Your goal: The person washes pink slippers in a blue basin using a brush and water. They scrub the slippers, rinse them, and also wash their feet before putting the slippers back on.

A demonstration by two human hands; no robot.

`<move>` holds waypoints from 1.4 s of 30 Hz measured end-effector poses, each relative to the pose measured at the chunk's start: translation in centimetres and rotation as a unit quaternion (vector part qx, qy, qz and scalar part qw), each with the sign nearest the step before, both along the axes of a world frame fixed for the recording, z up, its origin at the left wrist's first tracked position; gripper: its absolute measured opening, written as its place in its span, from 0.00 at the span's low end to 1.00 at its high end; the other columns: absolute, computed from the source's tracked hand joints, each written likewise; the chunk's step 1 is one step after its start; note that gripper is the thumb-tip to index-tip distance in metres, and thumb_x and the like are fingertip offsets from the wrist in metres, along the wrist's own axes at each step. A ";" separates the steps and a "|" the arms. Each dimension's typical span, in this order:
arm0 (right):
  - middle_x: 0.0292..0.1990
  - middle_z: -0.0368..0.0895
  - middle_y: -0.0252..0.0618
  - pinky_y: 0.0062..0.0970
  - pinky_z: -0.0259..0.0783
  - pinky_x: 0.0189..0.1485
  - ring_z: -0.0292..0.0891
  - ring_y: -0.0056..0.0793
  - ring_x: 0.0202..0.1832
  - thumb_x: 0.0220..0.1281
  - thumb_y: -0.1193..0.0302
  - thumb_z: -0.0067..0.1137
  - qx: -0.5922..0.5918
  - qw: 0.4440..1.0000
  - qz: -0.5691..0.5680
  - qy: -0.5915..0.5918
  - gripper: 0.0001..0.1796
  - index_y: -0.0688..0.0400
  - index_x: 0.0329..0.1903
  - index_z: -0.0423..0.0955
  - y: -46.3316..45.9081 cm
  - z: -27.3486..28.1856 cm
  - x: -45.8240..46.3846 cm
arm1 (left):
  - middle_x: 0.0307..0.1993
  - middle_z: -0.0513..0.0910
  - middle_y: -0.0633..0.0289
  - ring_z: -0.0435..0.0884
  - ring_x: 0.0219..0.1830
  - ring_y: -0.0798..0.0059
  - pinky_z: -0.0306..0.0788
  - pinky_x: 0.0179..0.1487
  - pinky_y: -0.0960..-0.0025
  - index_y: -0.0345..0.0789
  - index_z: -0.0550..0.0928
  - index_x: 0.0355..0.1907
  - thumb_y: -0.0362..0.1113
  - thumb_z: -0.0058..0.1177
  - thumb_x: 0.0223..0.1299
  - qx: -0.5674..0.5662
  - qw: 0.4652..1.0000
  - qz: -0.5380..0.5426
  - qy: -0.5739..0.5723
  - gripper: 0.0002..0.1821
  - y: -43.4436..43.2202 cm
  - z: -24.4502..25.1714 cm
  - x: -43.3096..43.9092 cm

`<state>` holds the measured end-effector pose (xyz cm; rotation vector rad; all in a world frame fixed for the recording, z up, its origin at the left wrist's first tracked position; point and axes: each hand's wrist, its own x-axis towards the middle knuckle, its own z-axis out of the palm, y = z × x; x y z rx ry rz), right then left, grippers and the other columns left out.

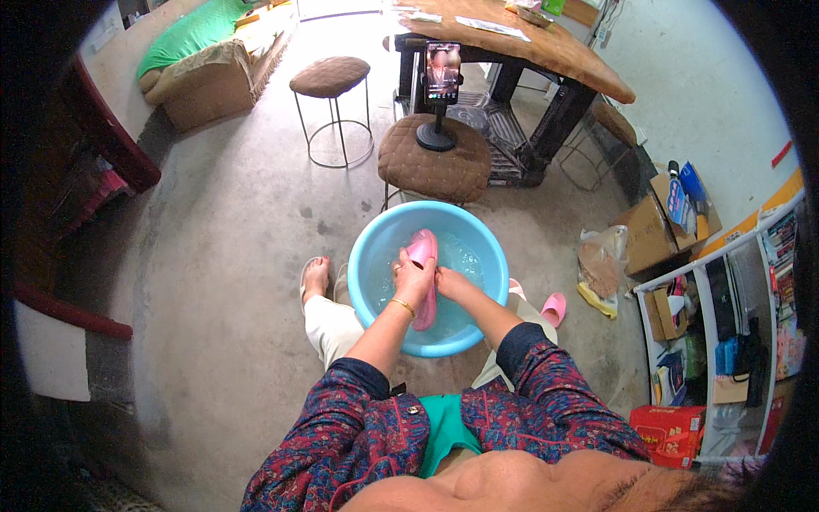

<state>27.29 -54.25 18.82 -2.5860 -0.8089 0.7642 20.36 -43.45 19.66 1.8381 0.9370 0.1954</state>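
Observation:
A light blue plastic basin with water in it stands on the floor between my legs. Over the water, my left hand grips a pink slipper, which is turned on its side with its toe pointing away from me. Against the slipper's right side is my right hand; its fingertips are hidden, so whether it holds anything is unclear. Another pink slipper lies on the floor to the right of the basin, beside my leg.
Beyond the basin, a padded stool bears a phone on a stand. A second stool and a wooden table stand farther back. At right are a plastic bag, cardboard boxes, a white shelf and a red box.

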 end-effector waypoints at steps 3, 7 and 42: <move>0.50 0.75 0.58 0.45 0.68 0.56 0.72 0.57 0.51 0.68 0.61 0.33 -0.002 1.000 -0.006 0.011 0.23 0.63 0.54 0.69 0.5 0.0 -0.2 | 0.56 0.68 0.33 0.67 0.61 0.43 0.64 0.63 0.56 0.32 0.60 0.65 0.50 0.58 0.44 -0.034 0.999 0.003 0.004 0.46 0.3 -0.1 0.3; 0.51 0.75 0.58 0.45 0.68 0.56 0.72 0.56 0.52 0.67 0.61 0.35 -0.044 0.999 -0.014 -0.009 0.24 0.62 0.57 0.66 0.4 -0.3 1.0 | 0.57 0.67 0.38 0.68 0.59 0.44 0.63 0.63 0.54 0.41 0.64 0.64 0.49 0.61 0.40 -0.107 0.994 0.008 -0.023 0.43 1.4 -1.5 0.7; 0.36 0.77 0.68 0.54 0.71 0.42 0.76 0.64 0.38 0.67 0.60 0.39 0.044 0.995 -0.074 -0.055 0.32 0.56 0.70 0.47 2.4 2.5 0.2 | 0.32 0.81 0.57 0.77 0.35 0.67 0.71 0.43 0.67 0.30 0.79 0.35 0.35 0.62 0.43 -0.238 0.948 0.138 -0.157 0.16 0.0 -3.0 1.4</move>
